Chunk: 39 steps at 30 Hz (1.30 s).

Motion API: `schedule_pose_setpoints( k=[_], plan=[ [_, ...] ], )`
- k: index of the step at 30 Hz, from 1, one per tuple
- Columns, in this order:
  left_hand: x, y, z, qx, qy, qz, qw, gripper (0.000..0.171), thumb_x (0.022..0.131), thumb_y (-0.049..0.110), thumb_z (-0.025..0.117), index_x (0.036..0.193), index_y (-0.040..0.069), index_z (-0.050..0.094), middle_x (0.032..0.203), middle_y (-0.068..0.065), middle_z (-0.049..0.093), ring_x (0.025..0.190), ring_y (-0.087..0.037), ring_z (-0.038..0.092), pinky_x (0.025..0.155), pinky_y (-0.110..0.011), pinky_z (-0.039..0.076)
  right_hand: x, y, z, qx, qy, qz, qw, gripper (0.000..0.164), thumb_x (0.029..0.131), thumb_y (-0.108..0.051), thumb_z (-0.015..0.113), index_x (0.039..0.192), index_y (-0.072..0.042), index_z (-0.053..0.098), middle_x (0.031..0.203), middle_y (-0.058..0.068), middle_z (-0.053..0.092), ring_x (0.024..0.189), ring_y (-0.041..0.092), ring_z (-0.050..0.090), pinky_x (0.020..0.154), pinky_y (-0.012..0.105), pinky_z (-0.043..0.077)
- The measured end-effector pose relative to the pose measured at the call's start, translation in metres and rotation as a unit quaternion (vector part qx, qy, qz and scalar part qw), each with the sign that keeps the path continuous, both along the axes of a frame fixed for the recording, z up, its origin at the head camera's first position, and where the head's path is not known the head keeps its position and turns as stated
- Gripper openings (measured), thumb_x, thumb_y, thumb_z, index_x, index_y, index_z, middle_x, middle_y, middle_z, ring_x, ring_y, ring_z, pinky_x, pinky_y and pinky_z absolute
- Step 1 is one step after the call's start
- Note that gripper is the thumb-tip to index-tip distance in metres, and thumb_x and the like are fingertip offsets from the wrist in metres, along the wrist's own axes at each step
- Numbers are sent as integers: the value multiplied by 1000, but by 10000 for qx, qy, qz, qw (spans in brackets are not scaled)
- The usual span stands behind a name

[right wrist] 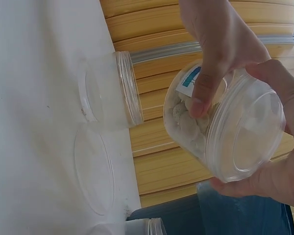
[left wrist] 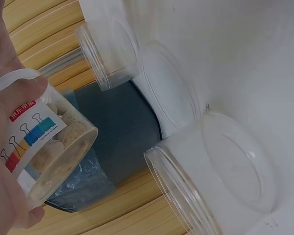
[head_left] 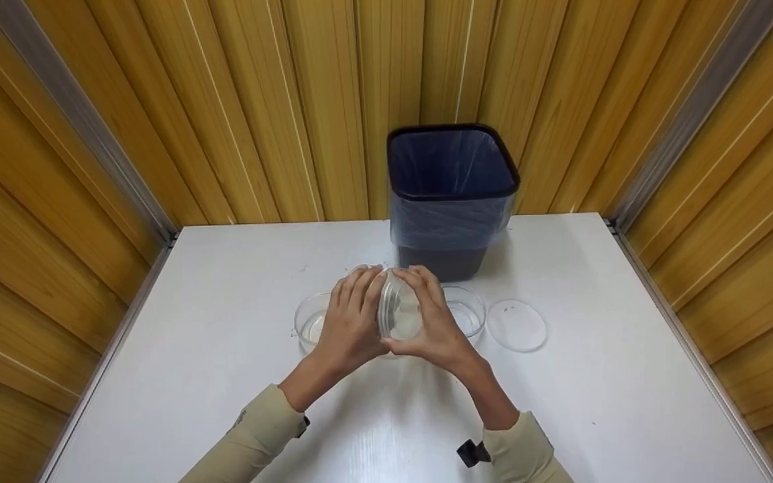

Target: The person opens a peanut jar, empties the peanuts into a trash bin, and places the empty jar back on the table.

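Note:
Both hands hold a clear plastic jar [right wrist: 179,129], tilted on its side above the table. My left hand [head_left: 353,322] grips the jar's body, its thumb pressed along the wall in the right wrist view. Fingers and thumb of my right hand [head_left: 433,329] curl round the rim of the clear screw lid [right wrist: 257,129], which sits on the jar. Inside the jar are pale beige rounded pieces [left wrist: 71,132], their kind unclear. A label [left wrist: 32,134] showing coloured binder clips is on the body, partly covered by the left hand.
Clear uncovered jars, one on the left [head_left: 309,322] and one on the right [head_left: 470,315], stand on the white table [head_left: 225,302]. A clear disc [head_left: 517,325] lies farther right, another disc [left wrist: 169,88] between the jars. Behind stands a lined dark bin [head_left: 450,228] against wood-patterned walls.

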State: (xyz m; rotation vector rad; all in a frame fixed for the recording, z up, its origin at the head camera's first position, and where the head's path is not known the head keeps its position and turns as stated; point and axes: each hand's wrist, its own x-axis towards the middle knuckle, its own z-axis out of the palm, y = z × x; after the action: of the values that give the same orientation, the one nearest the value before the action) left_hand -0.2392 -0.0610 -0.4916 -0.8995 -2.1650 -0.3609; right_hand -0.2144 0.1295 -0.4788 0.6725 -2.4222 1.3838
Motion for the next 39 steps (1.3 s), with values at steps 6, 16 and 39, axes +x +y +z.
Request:
schedule_pose_setpoints(
  k=[6,16,39],
  plan=[
    [-5,4,-6,152,238,-284,9992,121,51,56,97,146,2,43,149,-16,49,136,-35,46,103,-51,44,4,7,-3,250,350,-26,9991,107,61,-22,96,152,-26,40,159,20,26,147,39,26,103,62,45],
    [-6,7,-1,-369,-1264,-883,9874,131,51,64,93,153,5,35,152,-9,47,140,-29,44,106,-47,47,16,27,4,2065,1810,416,9607,107,52,-17,101,145,-27,50,156,23,33,141,51,30,101,60,49],
    [2,13,1,-366,806,379,9954,123,46,39,99,148,4,39,152,-15,46,137,-34,45,97,-51,47,10,10,17,-661,-968,-32,9931,101,81,-30,87,158,-16,23,161,15,23,144,38,33,103,62,45]
  ],
)
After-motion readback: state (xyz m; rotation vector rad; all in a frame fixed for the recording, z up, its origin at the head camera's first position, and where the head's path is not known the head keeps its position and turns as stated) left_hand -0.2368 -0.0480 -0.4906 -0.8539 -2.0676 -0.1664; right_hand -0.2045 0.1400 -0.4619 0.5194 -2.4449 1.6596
